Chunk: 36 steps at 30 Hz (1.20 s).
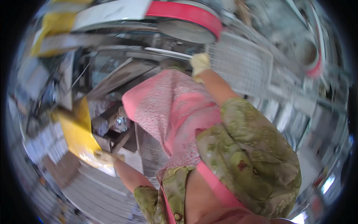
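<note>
The picture is blurred by motion. My right hand (200,63), in a pale glove, is raised at the left edge of a grey mesh guard (242,65), just below a big wheel with a red rim (186,15). My left hand (105,156), also gloved, reaches out low on the left and rests against the lower end of a yellow machine part (76,132). Whether either hand grips anything is lost in the blur. A pink patterned cloth (167,104) hangs over my chest between my arms, and my sleeves are green and patterned.
Grey metal frames and panels (123,74) of a machine fill the middle. A second red-rimmed wheel (311,56) sits at the far right. A yellow and white beam (85,18) runs along the top left. Ribbed grey flooring (93,186) lies at lower left.
</note>
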Each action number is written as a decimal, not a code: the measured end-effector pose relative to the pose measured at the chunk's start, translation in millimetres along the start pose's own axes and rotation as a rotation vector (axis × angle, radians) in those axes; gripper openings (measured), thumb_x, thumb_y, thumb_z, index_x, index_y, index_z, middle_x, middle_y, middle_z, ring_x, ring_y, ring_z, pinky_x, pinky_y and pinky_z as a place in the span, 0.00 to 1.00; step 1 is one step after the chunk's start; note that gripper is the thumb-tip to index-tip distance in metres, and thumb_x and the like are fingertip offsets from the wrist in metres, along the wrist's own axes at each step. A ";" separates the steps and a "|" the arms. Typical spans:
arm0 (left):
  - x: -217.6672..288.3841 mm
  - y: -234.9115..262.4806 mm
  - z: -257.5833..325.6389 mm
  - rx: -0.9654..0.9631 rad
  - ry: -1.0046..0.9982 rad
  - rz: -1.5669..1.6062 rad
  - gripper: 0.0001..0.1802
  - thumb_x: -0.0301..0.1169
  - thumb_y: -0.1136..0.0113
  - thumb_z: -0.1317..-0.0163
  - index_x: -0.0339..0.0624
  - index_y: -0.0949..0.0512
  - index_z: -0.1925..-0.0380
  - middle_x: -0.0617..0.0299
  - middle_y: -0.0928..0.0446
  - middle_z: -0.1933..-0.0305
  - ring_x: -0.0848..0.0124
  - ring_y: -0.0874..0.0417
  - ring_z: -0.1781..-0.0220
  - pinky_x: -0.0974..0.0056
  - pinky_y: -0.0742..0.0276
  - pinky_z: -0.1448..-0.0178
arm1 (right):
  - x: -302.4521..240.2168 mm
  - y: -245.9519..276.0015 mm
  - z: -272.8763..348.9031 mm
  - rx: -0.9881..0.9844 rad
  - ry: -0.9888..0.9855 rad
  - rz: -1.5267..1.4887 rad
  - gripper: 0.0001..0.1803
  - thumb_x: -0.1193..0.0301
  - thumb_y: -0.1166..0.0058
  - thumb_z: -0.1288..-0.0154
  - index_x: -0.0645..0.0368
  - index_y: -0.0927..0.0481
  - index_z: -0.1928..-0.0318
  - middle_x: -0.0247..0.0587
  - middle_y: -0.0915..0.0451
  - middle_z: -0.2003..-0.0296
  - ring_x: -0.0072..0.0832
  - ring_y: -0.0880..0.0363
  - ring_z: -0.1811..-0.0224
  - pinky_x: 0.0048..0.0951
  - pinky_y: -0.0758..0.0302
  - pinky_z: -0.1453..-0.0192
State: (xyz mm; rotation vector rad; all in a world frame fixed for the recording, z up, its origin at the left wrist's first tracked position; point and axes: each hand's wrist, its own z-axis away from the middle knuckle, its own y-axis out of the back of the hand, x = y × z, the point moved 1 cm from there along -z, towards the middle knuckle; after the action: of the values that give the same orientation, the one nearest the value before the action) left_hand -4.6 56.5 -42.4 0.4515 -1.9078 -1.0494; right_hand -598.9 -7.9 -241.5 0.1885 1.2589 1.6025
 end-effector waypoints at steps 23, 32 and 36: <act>-24.6 -12.9 -15.1 0.167 -0.183 -0.065 0.24 0.43 0.57 0.25 0.39 0.18 0.47 0.48 0.18 0.44 0.53 0.18 0.41 0.54 0.23 0.35 | 26.2 -30.7 -70.7 -0.151 0.623 0.851 0.18 0.66 0.52 0.39 0.59 0.11 0.59 0.51 0.13 0.58 0.45 0.11 0.57 0.44 0.17 0.54; -28.2 -20.8 -6.5 0.133 -0.167 0.061 0.20 0.33 0.53 0.28 0.34 0.22 0.44 0.45 0.20 0.41 0.52 0.21 0.38 0.58 0.29 0.32 | 19.6 11.1 -58.4 -0.072 0.649 0.762 0.17 0.68 0.53 0.37 0.58 0.11 0.58 0.51 0.13 0.58 0.46 0.12 0.55 0.49 0.18 0.51; -20.1 -22.4 -4.0 0.162 -0.231 0.116 0.19 0.32 0.52 0.28 0.35 0.21 0.44 0.46 0.20 0.42 0.51 0.21 0.39 0.57 0.28 0.34 | 4.8 24.8 -49.4 -0.045 0.620 0.815 0.16 0.67 0.54 0.35 0.55 0.11 0.58 0.51 0.13 0.59 0.47 0.12 0.55 0.49 0.18 0.52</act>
State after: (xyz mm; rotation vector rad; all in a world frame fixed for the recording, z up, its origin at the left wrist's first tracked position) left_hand 7.5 54.8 -70.2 0.3161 -2.2074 -0.9061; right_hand -648.4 -32.5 -245.8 0.1955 1.7391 2.5150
